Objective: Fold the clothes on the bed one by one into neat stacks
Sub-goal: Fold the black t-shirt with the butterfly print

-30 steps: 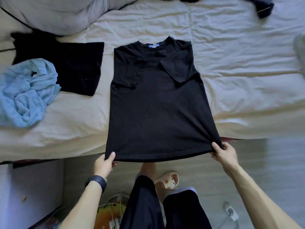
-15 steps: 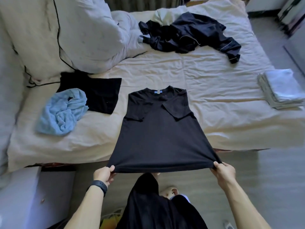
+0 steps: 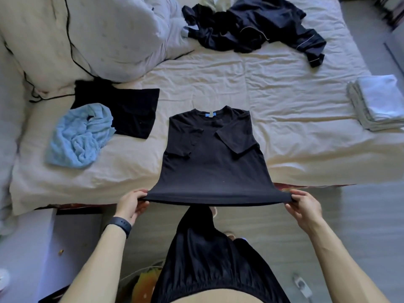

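A bunched white duvet fills the upper left of the frame, a thin black cord trailing over it. A white cabinet stands at lower left. A white plug lies on the grey floor at lower right.

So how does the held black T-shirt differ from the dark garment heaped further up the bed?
The black T-shirt lies spread flat, sleeves folded in; the dark garment is crumpled. The left hand and right hand grip the T-shirt's hem; nothing touches the dark garment. Both are dark, on the bed.

black T-shirt, light blue knit, cream sheet, navy pyjamas
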Demonstrator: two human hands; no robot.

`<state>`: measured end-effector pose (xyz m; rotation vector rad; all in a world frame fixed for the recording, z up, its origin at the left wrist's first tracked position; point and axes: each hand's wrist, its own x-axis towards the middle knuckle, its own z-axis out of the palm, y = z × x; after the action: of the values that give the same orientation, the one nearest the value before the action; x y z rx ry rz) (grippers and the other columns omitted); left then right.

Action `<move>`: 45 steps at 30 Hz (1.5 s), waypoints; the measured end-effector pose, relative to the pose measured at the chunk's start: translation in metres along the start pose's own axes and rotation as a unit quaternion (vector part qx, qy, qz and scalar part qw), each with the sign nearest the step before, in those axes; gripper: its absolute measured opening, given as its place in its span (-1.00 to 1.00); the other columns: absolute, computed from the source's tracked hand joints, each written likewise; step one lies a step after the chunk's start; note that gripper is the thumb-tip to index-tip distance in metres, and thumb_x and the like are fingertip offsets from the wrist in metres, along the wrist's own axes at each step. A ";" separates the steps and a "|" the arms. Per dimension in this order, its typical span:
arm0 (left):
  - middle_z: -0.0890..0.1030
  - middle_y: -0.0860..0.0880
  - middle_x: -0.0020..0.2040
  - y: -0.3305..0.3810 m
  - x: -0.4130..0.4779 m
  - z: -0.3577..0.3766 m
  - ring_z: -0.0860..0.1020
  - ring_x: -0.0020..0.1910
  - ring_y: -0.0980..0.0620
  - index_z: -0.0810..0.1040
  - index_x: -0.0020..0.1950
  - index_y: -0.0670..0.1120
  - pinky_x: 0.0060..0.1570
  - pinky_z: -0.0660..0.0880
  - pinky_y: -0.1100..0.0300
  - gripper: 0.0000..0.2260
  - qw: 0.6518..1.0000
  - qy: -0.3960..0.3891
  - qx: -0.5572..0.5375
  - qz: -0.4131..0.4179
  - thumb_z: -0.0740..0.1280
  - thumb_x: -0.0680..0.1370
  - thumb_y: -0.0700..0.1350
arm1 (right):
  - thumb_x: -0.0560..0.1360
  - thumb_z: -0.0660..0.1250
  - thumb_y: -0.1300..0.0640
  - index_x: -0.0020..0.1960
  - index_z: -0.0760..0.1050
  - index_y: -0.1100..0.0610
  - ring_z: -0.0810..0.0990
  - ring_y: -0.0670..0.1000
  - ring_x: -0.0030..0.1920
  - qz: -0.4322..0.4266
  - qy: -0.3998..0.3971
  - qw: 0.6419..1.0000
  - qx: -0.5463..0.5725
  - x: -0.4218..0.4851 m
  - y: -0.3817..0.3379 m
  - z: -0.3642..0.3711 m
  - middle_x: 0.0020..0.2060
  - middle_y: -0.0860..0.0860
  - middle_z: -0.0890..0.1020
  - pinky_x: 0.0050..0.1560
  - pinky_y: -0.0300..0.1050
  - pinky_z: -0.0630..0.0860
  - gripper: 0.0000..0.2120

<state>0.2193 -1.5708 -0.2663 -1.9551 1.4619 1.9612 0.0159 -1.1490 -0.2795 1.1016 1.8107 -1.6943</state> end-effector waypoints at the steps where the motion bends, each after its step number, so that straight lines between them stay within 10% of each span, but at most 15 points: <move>1: 0.62 -0.04 -0.24 0.012 0.008 0.001 0.56 -0.50 0.10 0.61 -0.07 -0.09 -0.42 0.47 0.26 -0.83 1.000 -0.004 0.007 0.006 0.25 0.60 -0.27 | 0.62 0.18 0.38 0.02 0.57 0.19 0.60 0.07 -0.19 -0.001 -0.007 1.000 0.002 0.004 -0.013 0.007 -0.15 0.15 0.61 -0.42 -0.28 0.60 -0.78; 10: 0.63 0.01 -0.37 0.115 0.098 0.049 0.25 -0.55 0.09 0.67 -0.04 -0.09 -0.53 0.16 0.33 -0.80 0.981 -0.025 0.187 -0.047 0.25 0.56 -0.22 | 0.57 0.20 0.41 -0.07 0.61 0.24 0.62 0.04 -0.20 0.002 0.027 0.995 -0.093 0.093 -0.108 0.099 -0.11 0.19 0.60 -0.46 -0.33 0.55 -0.77; 18: 0.66 0.01 -0.23 0.191 0.212 0.139 0.32 -0.53 0.13 0.64 -0.07 -0.08 -0.60 0.19 0.39 -0.84 0.985 -0.002 0.125 -0.119 0.26 0.58 -0.16 | 0.65 0.15 0.31 0.16 0.53 0.24 0.39 -0.18 -0.67 0.057 0.040 0.985 -0.155 0.192 -0.150 0.210 -0.59 0.00 0.51 -0.64 -0.39 0.33 -0.80; 23: 0.67 -0.01 -0.13 0.212 0.300 0.195 0.41 -0.48 0.12 0.60 -0.02 -0.08 -0.58 0.25 0.35 -0.88 0.989 0.006 0.124 -0.077 0.27 0.61 -0.14 | 0.68 0.15 0.23 0.26 0.44 0.15 0.61 -0.07 -0.34 0.042 0.008 0.990 -0.135 0.255 -0.155 0.276 -0.17 0.07 0.59 -0.40 -0.24 0.55 -0.81; 31: 0.41 -0.04 0.23 0.175 0.337 0.210 0.51 0.01 0.00 0.48 0.30 -0.02 0.15 0.44 0.15 -0.61 0.921 0.059 0.362 0.132 0.43 0.49 -0.11 | 0.40 0.52 0.08 0.05 0.54 0.02 0.64 0.03 -0.03 -0.115 -0.008 0.921 -0.372 0.299 -0.119 0.284 -0.05 -0.01 0.66 0.09 0.02 0.58 -0.73; 38: 0.62 0.00 0.00 0.176 0.346 0.207 0.56 0.02 -0.02 0.57 0.09 -0.06 0.05 0.42 0.15 -0.79 0.930 0.088 0.330 0.138 0.38 0.59 0.06 | 0.60 0.33 -0.10 0.04 0.54 0.07 0.57 0.07 0.03 -0.144 0.047 0.914 -0.377 0.324 -0.123 0.288 -0.03 0.04 0.63 0.08 -0.03 0.44 -0.77; 45: 0.61 -0.03 0.21 0.181 0.366 0.228 0.55 0.19 -0.11 0.59 0.25 -0.01 0.10 0.40 0.15 -0.70 0.937 0.147 0.313 0.050 0.35 0.57 0.07 | 0.55 0.37 -0.19 0.03 0.60 0.09 0.62 0.04 0.04 -0.120 0.064 0.926 -0.352 0.346 -0.118 0.294 -0.04 0.02 0.67 0.21 0.04 0.52 -0.67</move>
<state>-0.1455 -1.7496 -0.4988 -1.9272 1.9666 1.0323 -0.3425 -1.3361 -0.5178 0.7006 2.4306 -0.9276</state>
